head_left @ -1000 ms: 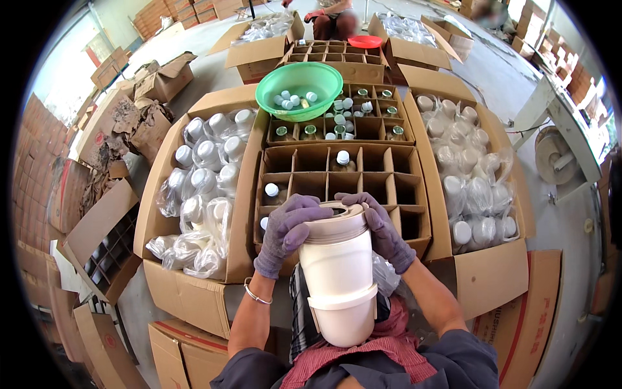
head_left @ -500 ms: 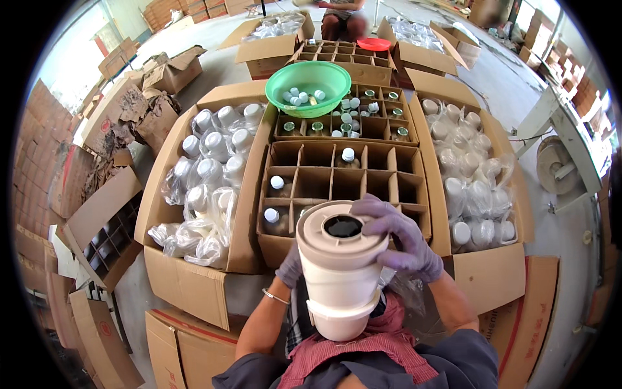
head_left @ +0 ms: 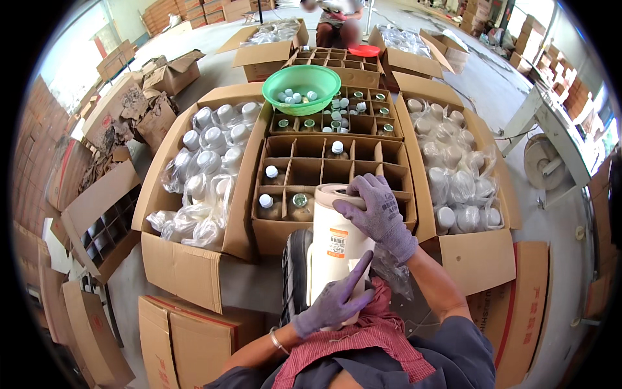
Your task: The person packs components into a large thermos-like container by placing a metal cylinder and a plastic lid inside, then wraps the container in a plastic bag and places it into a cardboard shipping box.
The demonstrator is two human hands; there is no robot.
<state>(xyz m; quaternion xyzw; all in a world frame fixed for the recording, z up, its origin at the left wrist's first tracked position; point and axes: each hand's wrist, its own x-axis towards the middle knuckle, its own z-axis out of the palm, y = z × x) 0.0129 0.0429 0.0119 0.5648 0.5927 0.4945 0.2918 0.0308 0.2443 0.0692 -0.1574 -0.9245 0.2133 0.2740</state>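
Observation:
Upright at my lap stands a tall white cylindrical container (head_left: 327,266) with a beige top and an orange-and-white barcode label. My right hand (head_left: 376,214), in a grey-purple glove, grips its top rim, thumb on the near side and fingers over the top. Low on its near side is my gloved left hand (head_left: 340,295), its index finger stretched up along the wall and the fingers apart. Beyond the container is a divided carton (head_left: 272,228) holding a few white-capped bottles (head_left: 265,202) and one open-necked bottle (head_left: 300,204).
A green basin (head_left: 272,84) of white caps rests on a farther carton with open bottles and loose caps. Cartons of bagged white-topped bottles flank it, left (head_left: 249,217) and right (head_left: 426,223). Another person (head_left: 334,26) sits at the far end near a red basin (head_left: 364,50).
The container has turned so that its label shows and its top opening is mostly hidden. My left hand has come from behind it to its near side. My right hand remains on the top.

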